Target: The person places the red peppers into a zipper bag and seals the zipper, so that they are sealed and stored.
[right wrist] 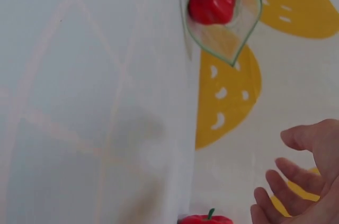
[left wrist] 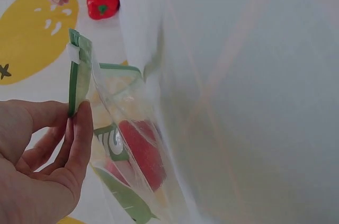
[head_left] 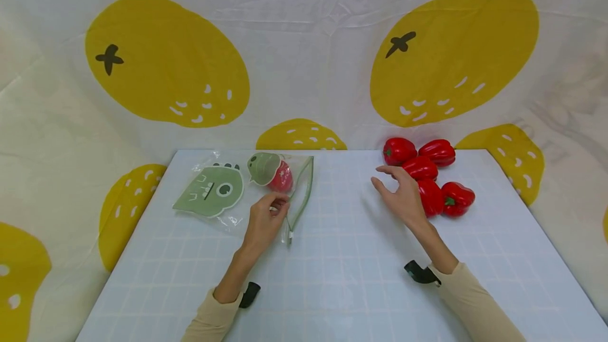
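A clear zip bag (head_left: 209, 194) with a green cartoon-monster print lies at the table's back left, its green-edged mouth spread toward the right. Inside sits a red bell pepper (head_left: 283, 177), also visible through the mouth in the right wrist view (right wrist: 212, 2). My left hand (head_left: 267, 220) pinches the near edge of the bag's mouth between thumb and fingers; the white zip slider (left wrist: 73, 53) is beyond the fingertips in the left wrist view. My right hand (head_left: 404, 197) hovers with fingers apart and nothing in them, just left of several loose red bell peppers (head_left: 457, 199).
The peppers cluster at the back right of the white, grid-lined table (head_left: 332, 284). Behind the table hangs a pale cloth (head_left: 309, 67) printed with yellow fruit. A black wrist device (head_left: 421, 272) is at the right cuff, another (head_left: 249, 295) at the left.
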The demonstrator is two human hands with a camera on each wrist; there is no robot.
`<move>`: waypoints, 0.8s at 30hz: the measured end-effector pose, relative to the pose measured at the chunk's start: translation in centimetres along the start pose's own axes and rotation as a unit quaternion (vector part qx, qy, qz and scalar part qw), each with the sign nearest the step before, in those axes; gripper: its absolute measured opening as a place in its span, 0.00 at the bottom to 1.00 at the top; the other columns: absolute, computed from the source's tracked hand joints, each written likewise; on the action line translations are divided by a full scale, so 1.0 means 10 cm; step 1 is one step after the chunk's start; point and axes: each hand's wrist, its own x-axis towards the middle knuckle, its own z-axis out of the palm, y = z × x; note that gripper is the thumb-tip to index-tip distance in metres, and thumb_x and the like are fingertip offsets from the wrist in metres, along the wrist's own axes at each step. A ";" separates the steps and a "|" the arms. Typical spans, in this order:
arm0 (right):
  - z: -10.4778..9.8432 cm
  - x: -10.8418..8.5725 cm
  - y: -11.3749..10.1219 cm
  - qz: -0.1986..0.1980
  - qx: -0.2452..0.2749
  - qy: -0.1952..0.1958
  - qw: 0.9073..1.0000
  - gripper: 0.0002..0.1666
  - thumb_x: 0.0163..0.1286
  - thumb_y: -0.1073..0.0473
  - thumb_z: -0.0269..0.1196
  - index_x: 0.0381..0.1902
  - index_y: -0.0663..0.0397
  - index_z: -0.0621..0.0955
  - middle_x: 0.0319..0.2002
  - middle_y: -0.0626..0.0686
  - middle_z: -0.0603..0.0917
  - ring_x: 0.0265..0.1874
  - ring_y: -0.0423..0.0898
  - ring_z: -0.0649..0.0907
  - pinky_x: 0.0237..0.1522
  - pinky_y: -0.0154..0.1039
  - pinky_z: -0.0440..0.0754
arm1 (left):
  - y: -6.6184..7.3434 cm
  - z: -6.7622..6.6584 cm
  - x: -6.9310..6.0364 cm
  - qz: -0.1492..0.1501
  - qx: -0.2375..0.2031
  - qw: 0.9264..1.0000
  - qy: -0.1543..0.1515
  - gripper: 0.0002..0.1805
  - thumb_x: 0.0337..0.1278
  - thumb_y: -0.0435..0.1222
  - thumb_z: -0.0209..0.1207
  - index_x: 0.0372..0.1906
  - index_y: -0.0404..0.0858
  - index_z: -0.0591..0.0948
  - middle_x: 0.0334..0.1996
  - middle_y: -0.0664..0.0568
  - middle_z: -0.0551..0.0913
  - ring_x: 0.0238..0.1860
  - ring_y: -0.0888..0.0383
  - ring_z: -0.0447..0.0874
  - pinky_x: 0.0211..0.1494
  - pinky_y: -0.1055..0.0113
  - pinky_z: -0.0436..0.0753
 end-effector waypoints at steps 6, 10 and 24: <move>-0.12 -0.04 0.07 0.003 -0.028 0.016 0.999 0.25 0.68 0.56 0.71 0.60 0.58 0.81 0.60 0.62 0.81 0.60 0.62 0.78 0.60 0.65 0.78 | 0.00 0.00 -0.01 -0.001 -0.002 1.000 -0.004 0.06 0.60 0.23 0.67 0.42 0.31 0.84 0.35 0.44 0.86 0.37 0.52 0.85 0.40 0.62 0.88; -0.20 -0.07 0.10 0.006 -0.049 0.025 0.998 0.27 0.66 0.56 0.72 0.61 0.59 0.80 0.61 0.63 0.79 0.59 0.63 0.77 0.57 0.66 0.80 | -0.01 0.00 0.00 0.000 -0.005 1.000 -0.005 0.06 0.61 0.23 0.66 0.41 0.30 0.84 0.35 0.44 0.86 0.37 0.52 0.85 0.40 0.61 0.88; -0.43 -0.18 0.29 0.006 -0.084 0.034 0.996 0.31 0.60 0.63 0.75 0.60 0.61 0.78 0.62 0.66 0.75 0.63 0.64 0.71 0.57 0.73 0.76 | -0.03 0.00 -0.01 -0.001 0.001 1.000 -0.003 0.07 0.60 0.24 0.67 0.42 0.31 0.84 0.36 0.45 0.86 0.37 0.52 0.85 0.41 0.62 0.88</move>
